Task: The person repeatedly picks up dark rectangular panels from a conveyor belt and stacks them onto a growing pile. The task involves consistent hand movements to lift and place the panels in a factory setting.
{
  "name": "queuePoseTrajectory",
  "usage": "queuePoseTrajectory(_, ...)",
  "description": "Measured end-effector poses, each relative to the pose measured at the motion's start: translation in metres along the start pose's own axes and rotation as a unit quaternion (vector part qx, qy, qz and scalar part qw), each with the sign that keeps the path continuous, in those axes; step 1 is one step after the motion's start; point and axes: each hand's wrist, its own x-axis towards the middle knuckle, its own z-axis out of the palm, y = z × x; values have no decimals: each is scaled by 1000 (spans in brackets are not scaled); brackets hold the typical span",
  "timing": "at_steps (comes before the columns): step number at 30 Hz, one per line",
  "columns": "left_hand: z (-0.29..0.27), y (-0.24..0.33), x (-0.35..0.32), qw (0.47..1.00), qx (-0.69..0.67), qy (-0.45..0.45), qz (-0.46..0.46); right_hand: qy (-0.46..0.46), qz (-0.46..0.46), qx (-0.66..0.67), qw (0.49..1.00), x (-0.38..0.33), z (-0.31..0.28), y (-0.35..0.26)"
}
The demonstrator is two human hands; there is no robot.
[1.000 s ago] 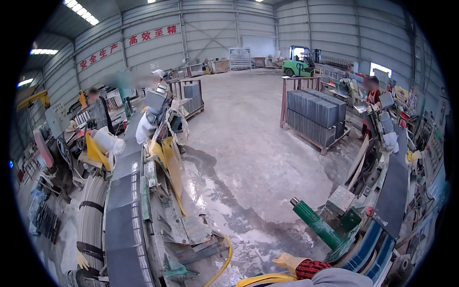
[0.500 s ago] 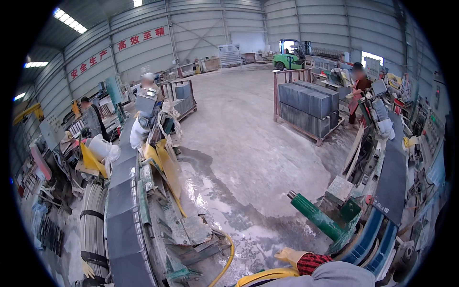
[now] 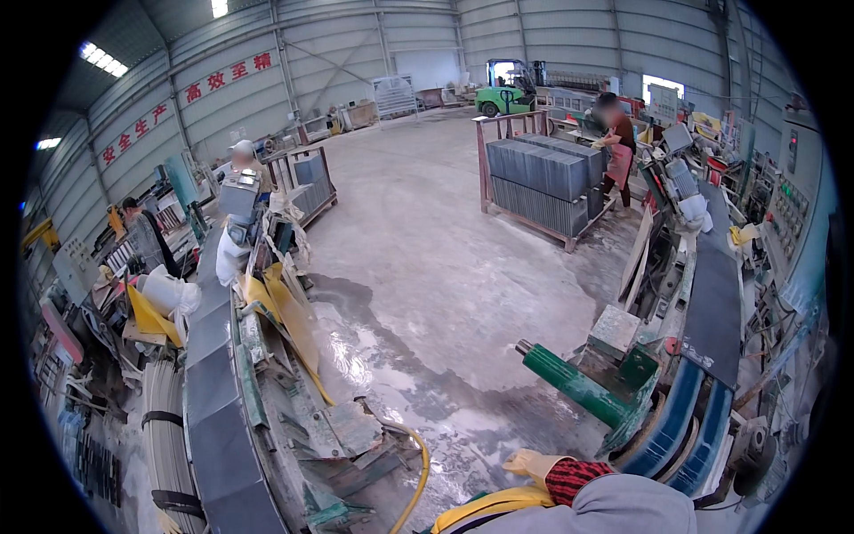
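My right hand (image 3: 532,465), in a cream glove, is at the lower edge. Its fingers look loosely curled, and I make out nothing in them. A red and black checked cuff (image 3: 574,481) and a grey sleeve (image 3: 632,507) cover that arm, beside a yellow apron-like cloth (image 3: 494,509). The hand touches none of the machinery. Nearest to it on the right is a green cylindrical machine part (image 3: 574,384) with a metal shaft end. Blue belts (image 3: 672,440) run next to that. My left hand is out of sight.
Dark slabs lie on the left conveyor (image 3: 213,383); strapped strips (image 3: 167,427) stand beside it. A yellow hose (image 3: 421,463) curves over the wet floor (image 3: 382,356). Ahead are a slab rack (image 3: 538,169), a green forklift (image 3: 503,98), a right-hand conveyor (image 3: 716,294) and several people, including one worker (image 3: 618,142).
The view has turned slightly right, so the surroundings sit further left. The worker by the right-hand rack leans toward it with an arm out. My right hand keeps about the same pose.
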Motion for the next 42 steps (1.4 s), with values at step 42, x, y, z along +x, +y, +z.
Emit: queuePoseTrajectory(42, 60, -46, -36, 818, -295, 97, -484, -25, -35, 237, 971, -24, 11, 34)
